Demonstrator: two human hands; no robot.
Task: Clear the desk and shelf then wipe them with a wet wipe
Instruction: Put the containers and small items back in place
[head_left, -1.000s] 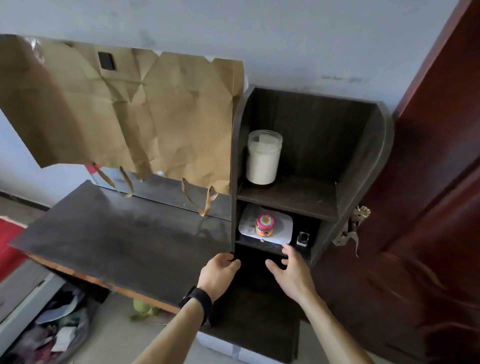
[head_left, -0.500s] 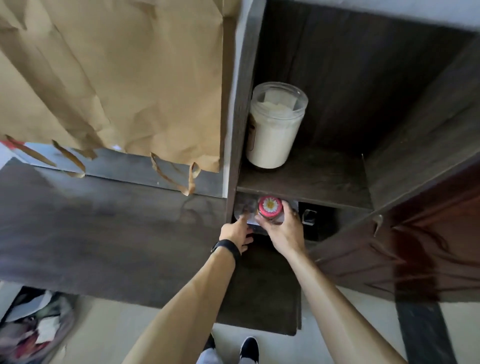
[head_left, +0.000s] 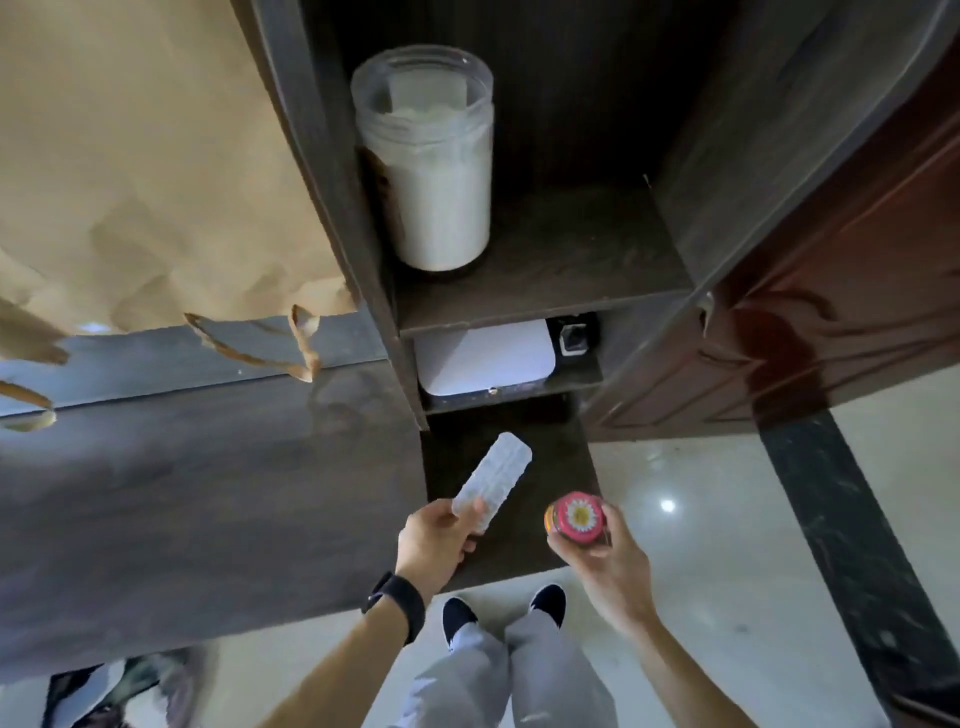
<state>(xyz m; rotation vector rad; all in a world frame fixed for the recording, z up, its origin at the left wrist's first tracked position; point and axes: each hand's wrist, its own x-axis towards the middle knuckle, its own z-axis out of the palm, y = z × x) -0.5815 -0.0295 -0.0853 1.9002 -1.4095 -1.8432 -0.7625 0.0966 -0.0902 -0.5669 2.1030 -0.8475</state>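
Observation:
My left hand (head_left: 439, 540) grips a pale blister strip (head_left: 493, 480) over the front of the dark desk (head_left: 208, 493). My right hand (head_left: 605, 556) holds a small jar with a pink flowered lid (head_left: 575, 518) just past the desk's right edge. In the dark shelf unit (head_left: 545, 291), a tall clear jar of white powder (head_left: 431, 156) stands on the upper shelf. A flat white device (head_left: 485, 364) and a small black item (head_left: 571, 338) lie in the lower slot.
A crumpled brown paper bag (head_left: 156, 156) hangs over the desk's back left, its handles dangling. A dark red door (head_left: 831, 312) stands right of the shelf. Below are pale floor tiles, my shoes (head_left: 504, 610), and clutter (head_left: 119, 691) under the desk's left.
Both hands reached into the lower slot, then drew back toward me, the left with the blister strip and the right with the pink-lidded jar. The camera moved closer and tilted down.

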